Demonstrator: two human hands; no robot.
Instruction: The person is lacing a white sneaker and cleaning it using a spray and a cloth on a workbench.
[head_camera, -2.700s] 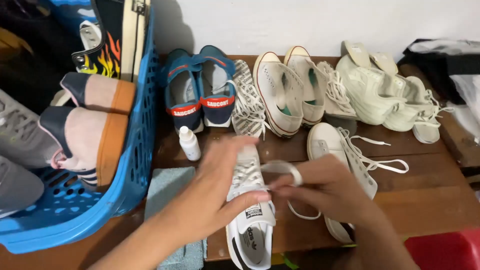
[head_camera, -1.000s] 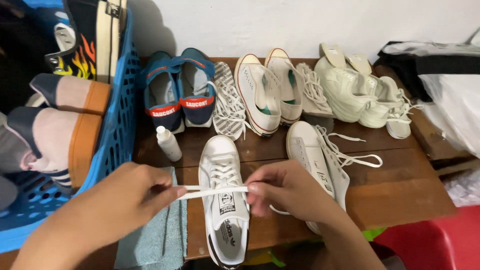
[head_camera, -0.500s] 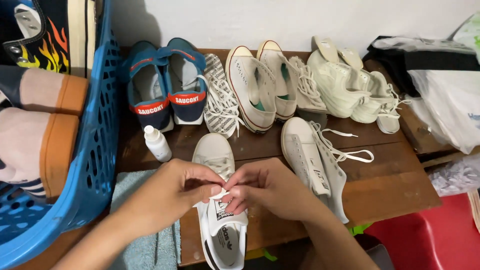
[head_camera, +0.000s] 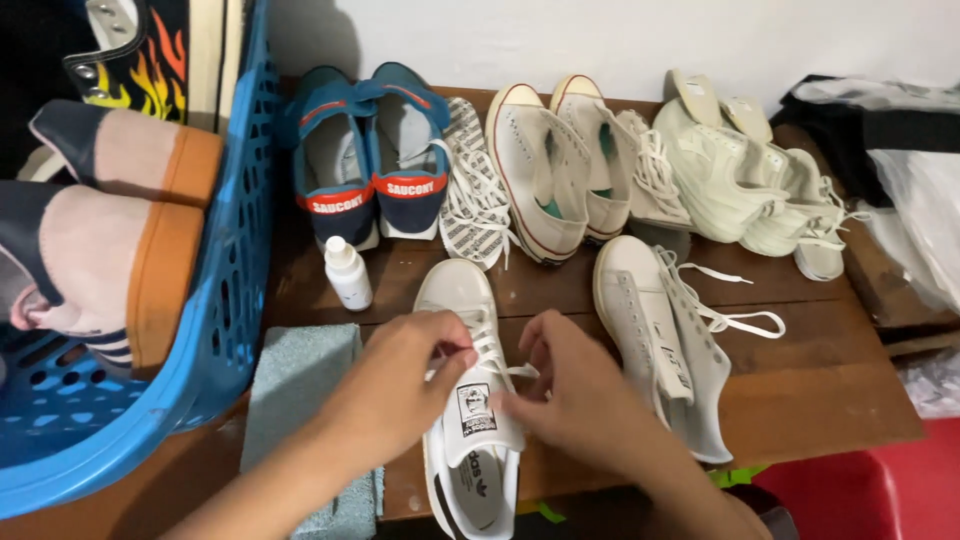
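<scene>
Head view, left to right: a blue basket (head_camera: 235, 300) of shoes stands at the table's left edge, a grey cloth (head_camera: 300, 385) and a small white bottle (head_camera: 348, 272) beside it. The left hand (head_camera: 400, 385) is closed, pinching the laces (head_camera: 490, 350) of the white sneaker (head_camera: 470, 400). That shoe lies between both hands, toe pointing away, heel nearest. The right hand (head_camera: 575, 395) pinches the lace end, equally near. An unlaced sneaker (head_camera: 655, 335) lies just to the right.
</scene>
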